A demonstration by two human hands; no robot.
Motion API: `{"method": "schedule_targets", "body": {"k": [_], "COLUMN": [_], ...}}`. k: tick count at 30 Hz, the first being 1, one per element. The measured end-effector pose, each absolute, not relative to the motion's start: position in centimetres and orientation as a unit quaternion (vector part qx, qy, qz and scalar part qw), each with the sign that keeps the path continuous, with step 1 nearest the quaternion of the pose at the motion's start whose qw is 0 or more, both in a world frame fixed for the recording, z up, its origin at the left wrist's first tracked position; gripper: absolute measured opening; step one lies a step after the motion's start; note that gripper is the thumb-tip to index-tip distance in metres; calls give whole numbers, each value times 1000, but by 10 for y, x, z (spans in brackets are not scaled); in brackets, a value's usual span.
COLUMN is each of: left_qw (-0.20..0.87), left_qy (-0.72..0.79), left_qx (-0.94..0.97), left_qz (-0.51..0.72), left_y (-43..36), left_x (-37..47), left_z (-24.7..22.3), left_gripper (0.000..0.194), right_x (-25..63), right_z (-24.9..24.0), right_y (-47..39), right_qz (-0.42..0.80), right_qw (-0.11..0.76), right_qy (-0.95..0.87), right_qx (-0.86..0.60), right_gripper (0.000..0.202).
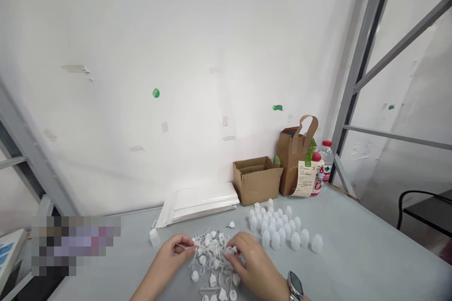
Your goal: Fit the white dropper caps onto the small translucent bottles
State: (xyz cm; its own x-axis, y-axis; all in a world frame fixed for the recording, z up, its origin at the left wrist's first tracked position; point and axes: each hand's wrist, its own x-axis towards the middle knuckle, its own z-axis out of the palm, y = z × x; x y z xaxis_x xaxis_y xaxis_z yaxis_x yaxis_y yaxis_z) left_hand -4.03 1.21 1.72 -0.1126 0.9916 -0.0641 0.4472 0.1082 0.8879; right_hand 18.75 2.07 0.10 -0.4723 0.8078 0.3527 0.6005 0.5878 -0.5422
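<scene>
My left hand is closed in a pinch on a thin white cord at the left side of a pile. My right hand bends over the pile's right side, thumb and fingers pinched at a small white plastic piece, partly hidden by the fingers. Below and between the hands lies the pile of small white plastic pieces with cords. One frosted white shell with a cord stands left of my left hand. Several frosted white dome-shaped shells stand upright in rows beyond my right hand.
White flat packages lie stacked against the wall. An open cardboard box, a brown paper bag and bottles, one a clear bottle with a red cap, stand at the back right. Grey metal posts frame the grey table.
</scene>
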Motion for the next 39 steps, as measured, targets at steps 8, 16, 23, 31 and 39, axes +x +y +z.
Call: {"method": "schedule_targets", "body": {"k": [8, 16, 23, 31, 39], "left_qw": [411, 468, 431, 496, 467], "left_qy": [622, 586, 597, 567, 585], "left_qx": [499, 425, 464, 426, 430], "left_qz": [443, 508, 491, 500, 505], "left_y": [15, 19, 16, 14, 13], "left_x": [-35, -33, -27, -28, -25], "left_z": [12, -3, 12, 19, 21], "left_gripper": [28, 43, 20, 28, 30], "right_x": [185, 187, 186, 188, 187], "right_z": [-4, 1, 2, 4, 3], "right_y": [22, 22, 21, 22, 19], "right_qz": [213, 206, 178, 162, 161], "right_qw": [309, 341, 330, 330, 320], "right_qy": [-834, -808, -822, -831, -836], "right_qx": [-405, -433, -429, -418, -416], "right_gripper": [20, 8, 7, 11, 17]}}
